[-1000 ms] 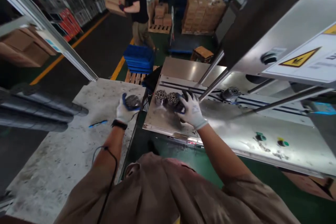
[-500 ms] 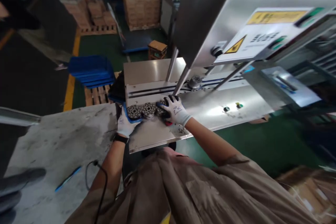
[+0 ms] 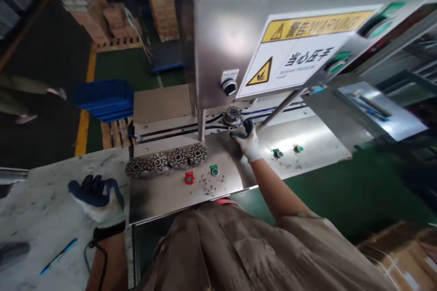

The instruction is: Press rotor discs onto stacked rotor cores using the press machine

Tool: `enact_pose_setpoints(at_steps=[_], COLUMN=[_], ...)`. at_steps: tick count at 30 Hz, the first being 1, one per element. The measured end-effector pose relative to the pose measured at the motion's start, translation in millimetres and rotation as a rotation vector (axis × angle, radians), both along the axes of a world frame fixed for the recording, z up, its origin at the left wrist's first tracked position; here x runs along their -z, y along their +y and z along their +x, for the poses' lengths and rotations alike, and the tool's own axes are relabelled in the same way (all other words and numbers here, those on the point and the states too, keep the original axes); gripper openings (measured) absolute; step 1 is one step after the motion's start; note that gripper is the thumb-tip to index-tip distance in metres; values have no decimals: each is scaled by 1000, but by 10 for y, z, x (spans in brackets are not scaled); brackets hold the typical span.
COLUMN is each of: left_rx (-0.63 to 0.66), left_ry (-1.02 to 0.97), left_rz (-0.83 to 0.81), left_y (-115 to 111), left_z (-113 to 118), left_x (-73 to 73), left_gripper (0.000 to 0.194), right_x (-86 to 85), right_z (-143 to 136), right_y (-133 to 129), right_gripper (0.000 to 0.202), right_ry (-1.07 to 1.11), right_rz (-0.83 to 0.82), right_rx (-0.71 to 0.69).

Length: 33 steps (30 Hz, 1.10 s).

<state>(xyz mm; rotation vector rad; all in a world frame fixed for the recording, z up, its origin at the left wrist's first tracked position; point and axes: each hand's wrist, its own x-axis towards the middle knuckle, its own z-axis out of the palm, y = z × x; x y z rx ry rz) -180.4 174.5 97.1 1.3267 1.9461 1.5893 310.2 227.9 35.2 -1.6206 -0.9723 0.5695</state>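
Note:
Several round metal parts with star-shaped slotted tops stand in a row on the steel machine bed. Another round slotted metal part sits on the track beneath the press housing. Just in front of it is my right hand, in a white glove with dark palm coating, thumb and fingers apart and nothing visible between them. To the left of the row, my left hand hovers over the grey table, palm up and fingers loosely curled apart, holding nothing. A dark band circles the left wrist.
The press housing with a warning label hangs above the bed on metal posts. A red button and green buttons sit on the bed. A blue pen lies on the grey table. Blue stacked sheets rest on a pallet.
Both hands have let go of the row of metal parts. My left hand moved left over the grey table; my right hand moved right, near the part on the track. The view has shifted too.

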Motion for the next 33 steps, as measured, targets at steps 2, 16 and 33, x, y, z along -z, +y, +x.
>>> enact_pose_setpoints(at_steps=[2,16,33], left_rx=[-111,64,-151], left_ry=[1,-96,-1081], left_rz=[72,-203,230], left_y=[-40,-1195,-2847], left_z=[304,1955,2904], left_x=[-38,-403,-423], left_gripper=[96,85,81], right_x=[63,-240,-1049], right_z=[185,-35,-1029], right_y=[441,249,-1806], right_gripper=[105,81,73], right_ry=[44,-48,-209], right_rz=[-19,192,552], right_rx=[-8,-260,-1624])
